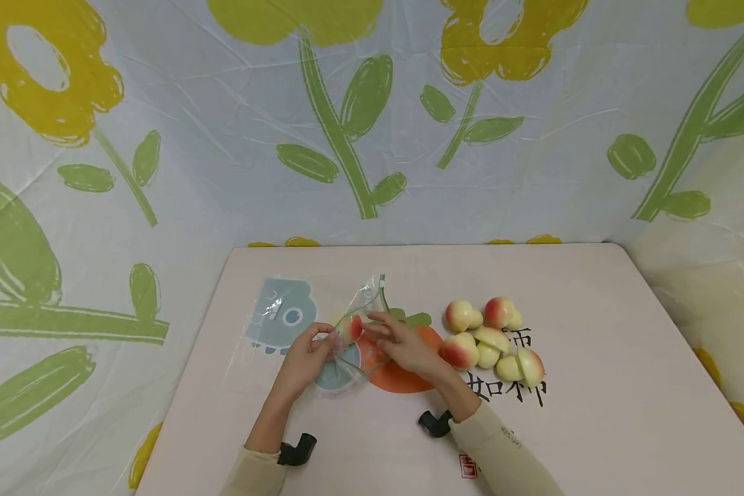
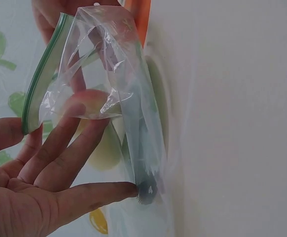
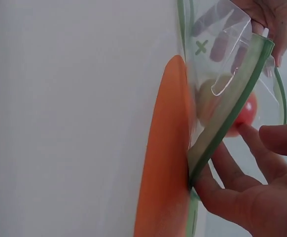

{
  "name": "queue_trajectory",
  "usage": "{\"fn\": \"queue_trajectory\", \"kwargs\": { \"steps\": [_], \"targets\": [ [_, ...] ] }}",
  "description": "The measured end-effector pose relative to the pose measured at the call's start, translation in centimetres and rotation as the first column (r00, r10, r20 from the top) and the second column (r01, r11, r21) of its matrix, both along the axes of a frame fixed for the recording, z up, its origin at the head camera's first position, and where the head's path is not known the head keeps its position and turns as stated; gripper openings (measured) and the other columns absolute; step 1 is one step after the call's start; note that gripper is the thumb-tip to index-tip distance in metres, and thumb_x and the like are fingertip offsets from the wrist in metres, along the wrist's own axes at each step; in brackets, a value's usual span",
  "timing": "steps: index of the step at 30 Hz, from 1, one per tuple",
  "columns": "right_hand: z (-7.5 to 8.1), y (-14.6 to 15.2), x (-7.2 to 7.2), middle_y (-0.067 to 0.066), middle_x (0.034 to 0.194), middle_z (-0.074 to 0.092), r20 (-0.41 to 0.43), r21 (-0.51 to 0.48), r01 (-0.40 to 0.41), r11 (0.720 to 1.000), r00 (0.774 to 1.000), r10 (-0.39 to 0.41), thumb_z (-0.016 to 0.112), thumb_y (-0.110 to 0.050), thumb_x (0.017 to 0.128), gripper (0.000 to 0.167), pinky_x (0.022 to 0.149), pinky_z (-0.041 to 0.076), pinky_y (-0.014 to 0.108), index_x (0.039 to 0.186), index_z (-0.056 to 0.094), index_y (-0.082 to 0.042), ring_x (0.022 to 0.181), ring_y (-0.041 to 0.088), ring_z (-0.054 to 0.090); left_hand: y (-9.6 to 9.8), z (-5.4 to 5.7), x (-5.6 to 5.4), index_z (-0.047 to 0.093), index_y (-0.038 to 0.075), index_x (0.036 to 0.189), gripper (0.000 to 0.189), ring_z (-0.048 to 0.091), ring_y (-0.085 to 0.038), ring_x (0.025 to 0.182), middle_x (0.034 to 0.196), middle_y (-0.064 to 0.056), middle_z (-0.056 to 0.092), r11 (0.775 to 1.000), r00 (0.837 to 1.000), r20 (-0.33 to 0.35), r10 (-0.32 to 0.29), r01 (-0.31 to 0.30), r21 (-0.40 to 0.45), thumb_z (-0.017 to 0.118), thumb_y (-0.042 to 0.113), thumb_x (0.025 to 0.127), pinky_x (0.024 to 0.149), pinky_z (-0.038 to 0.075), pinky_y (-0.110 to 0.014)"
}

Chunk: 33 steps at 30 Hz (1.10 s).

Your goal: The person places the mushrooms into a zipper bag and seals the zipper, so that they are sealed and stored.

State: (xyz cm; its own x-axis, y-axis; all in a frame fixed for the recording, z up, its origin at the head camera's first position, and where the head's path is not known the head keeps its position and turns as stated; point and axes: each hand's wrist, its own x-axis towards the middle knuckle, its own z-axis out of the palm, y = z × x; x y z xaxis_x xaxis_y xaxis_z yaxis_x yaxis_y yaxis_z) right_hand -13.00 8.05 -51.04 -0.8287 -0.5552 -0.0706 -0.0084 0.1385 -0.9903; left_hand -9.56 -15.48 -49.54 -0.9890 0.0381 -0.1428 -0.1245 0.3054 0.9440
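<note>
Clear zip bag [image 2: 116,74], its mouth edged by a green seal [image 3: 239,108], is near the middle of the head view, with a red-and-yellow peach [image 1: 350,330] at its opening. The left hand [image 1: 305,356] pinches the bag's edge between thumb and finger. The right hand [image 1: 411,346] has its fingers nearly straight; the right wrist view shows one fingertip touching the peach and the thumb apart from it, a contact the head view leaves unclear. Glare and creases blur the bag's outline, and how much of the peach sits inside is hard to tell. Sleeves are cut off at the head view's lower edge. Only there do the other peaches [image 1: 492,339] appear, right of centre, partly hiding black lettering [image 1: 476,389]. A small green cross [image 3: 201,47] on the plastic is legible only in the right wrist view, upper right.
</note>
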Motion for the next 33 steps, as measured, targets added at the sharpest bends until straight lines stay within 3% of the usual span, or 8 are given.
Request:
{"fn": "queue_trajectory", "kwargs": {
  "steps": [8, 20, 26, 29, 33],
  "targets": [
    [0.2, 0.2, 0.2, 0.02, 0.149, 0.046, 0.021, -0.055, -0.024, 0.998, 0.999, 0.025, 0.042, 0.01, 0.099, 0.057, 0.091, 0.05, 0.051, 0.154, 0.028, -0.001, 0.13, 0.044, 0.048, 0.0, -0.1, 0.1, 0.061, 0.003, 0.117, 0.022, 0.071, -0.027, 0.092, 0.101, -0.014, 0.072, 1.0, 1.0, 0.011, 0.002, -0.002, 0.003, 0.059, 0.019, 0.102, 0.085, 0.055, -0.044],
    [2.9, 2.7, 1.7, 0.023, 0.143, 0.05, -0.101, -0.032, 0.036, 0.999, 0.994, -0.039, 0.053, -0.006, 0.104, 0.048, 0.102, 0.046, 0.041, 0.149, 0.039, -0.009, 0.127, 0.042, 0.052, 0.1, -0.1, 0.0, 0.06, 0.003, 0.117, 0.024, 0.071, -0.03, 0.09, 0.096, -0.014, 0.074, 0.999, 1.0, 0.024, -0.005, 0.004, 0.041, 0.06, 0.022, 0.102, 0.085, 0.054, -0.044],
    [3.9, 4.2, 2.2, 0.021, 0.139, 0.054, -0.169, -0.045, 0.074, 0.996, 0.982, -0.08, 0.055, -0.006, 0.103, 0.046, 0.103, 0.043, 0.052, 0.147, 0.041, -0.005, 0.125, 0.044, 0.052, 0.2, -0.1, -0.1, 0.059, 0.003, 0.119, 0.025, 0.071, -0.032, 0.093, 0.098, -0.015, 0.074, 0.999, 0.999, 0.035, 0.004, -0.005, 0.032, 0.059, 0.02, 0.102, 0.087, 0.054, -0.047],
    [4.0, 5.2, 2.4, 0.019, 0.138, 0.056, -0.201, -0.03, 0.097, 0.995, 0.974, -0.101, 0.056, -0.006, 0.103, 0.046, 0.103, 0.043, 0.054, 0.147, 0.042, -0.007, 0.124, 0.044, 0.053, 0.4, 0.5, 0.0, 0.059, 0.001, 0.12, 0.023, 0.07, -0.036, 0.095, 0.098, -0.018, 0.074, 1.0, 0.999, 0.047, 0.009, -0.011, 0.028, 0.057, 0.017, 0.103, 0.088, 0.053, -0.049],
    [4.3, 6.7, 2.7, 0.015, 0.137, 0.057, -0.223, -0.018, 0.131, 0.991, 0.966, -0.132, 0.056, -0.008, 0.103, 0.046, 0.101, 0.046, 0.047, 0.147, 0.043, -0.011, 0.123, 0.043, 0.054, 0.7, 2.3, 0.5, 0.058, -0.003, 0.119, 0.022, 0.069, -0.04, 0.096, 0.099, -0.023, 0.072, 1.0, 0.999, 0.047, -0.004, 0.002, 0.026, 0.055, 0.012, 0.103, 0.089, 0.052, -0.05]
  ]
}}
